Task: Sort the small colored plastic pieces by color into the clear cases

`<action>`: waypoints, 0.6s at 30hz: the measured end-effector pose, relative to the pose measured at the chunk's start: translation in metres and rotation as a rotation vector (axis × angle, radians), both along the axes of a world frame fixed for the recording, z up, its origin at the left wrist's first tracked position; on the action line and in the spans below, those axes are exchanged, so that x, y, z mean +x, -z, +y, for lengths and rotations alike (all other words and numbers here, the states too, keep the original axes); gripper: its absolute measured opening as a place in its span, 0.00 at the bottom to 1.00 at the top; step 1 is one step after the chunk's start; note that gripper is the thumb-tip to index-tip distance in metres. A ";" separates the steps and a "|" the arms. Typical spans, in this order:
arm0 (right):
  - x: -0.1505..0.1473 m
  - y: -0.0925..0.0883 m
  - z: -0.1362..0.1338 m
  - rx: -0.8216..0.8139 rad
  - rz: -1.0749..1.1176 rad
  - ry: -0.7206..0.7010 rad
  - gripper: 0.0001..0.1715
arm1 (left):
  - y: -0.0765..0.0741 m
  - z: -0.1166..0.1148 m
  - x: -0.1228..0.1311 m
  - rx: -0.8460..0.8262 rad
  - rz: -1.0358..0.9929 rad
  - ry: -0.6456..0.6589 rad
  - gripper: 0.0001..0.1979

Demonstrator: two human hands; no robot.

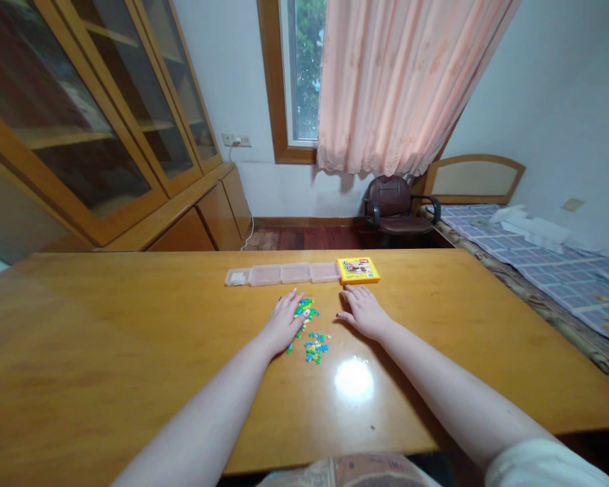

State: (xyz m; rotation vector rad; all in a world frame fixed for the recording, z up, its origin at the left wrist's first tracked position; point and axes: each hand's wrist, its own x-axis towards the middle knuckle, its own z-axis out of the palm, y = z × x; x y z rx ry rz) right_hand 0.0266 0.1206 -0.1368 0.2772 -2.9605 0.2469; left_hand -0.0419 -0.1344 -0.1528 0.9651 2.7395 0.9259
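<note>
Head view: w/ loosely spread L hand (281, 326) & R hand (367, 315), keep L low by tiny blue-green-yellow plastic bricks (316, 348); avoid scatter.

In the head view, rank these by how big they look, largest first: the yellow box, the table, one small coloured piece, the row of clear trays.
1. Table
2. Row of clear trays
3. Yellow box
4. Small coloured piece
</note>
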 end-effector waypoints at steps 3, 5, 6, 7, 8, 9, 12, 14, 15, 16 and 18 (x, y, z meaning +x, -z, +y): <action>-0.005 0.001 0.002 0.003 0.015 0.008 0.35 | -0.001 0.000 0.000 0.018 0.005 0.006 0.28; -0.005 0.002 0.005 -0.005 0.026 0.023 0.33 | -0.002 -0.001 0.000 0.023 -0.001 0.010 0.28; -0.005 0.003 0.006 -0.011 0.031 0.030 0.33 | -0.002 -0.001 0.000 0.022 -0.005 0.013 0.28; -0.004 0.003 0.008 -0.017 0.036 0.033 0.33 | -0.002 -0.001 0.000 0.021 -0.008 0.016 0.28; -0.003 0.004 0.010 -0.022 0.039 0.027 0.33 | -0.002 -0.001 0.000 0.023 -0.010 0.020 0.28; -0.002 0.004 0.011 -0.025 0.040 0.013 0.34 | -0.002 -0.001 0.000 0.025 -0.009 0.023 0.28; -0.001 0.004 0.010 -0.023 0.019 -0.063 0.37 | 0.000 -0.001 -0.001 0.027 -0.004 0.021 0.27; -0.002 0.004 0.007 -0.006 -0.012 -0.100 0.39 | 0.002 -0.001 -0.001 0.024 -0.006 0.015 0.28; -0.003 0.004 0.005 0.003 -0.030 -0.106 0.40 | 0.002 -0.001 -0.001 0.020 -0.008 0.014 0.28; -0.004 0.004 0.004 0.012 -0.049 -0.104 0.40 | 0.002 -0.001 -0.001 0.017 -0.009 0.013 0.28; -0.005 0.004 0.003 0.019 -0.085 -0.085 0.40 | 0.001 -0.001 -0.001 0.014 -0.009 0.013 0.28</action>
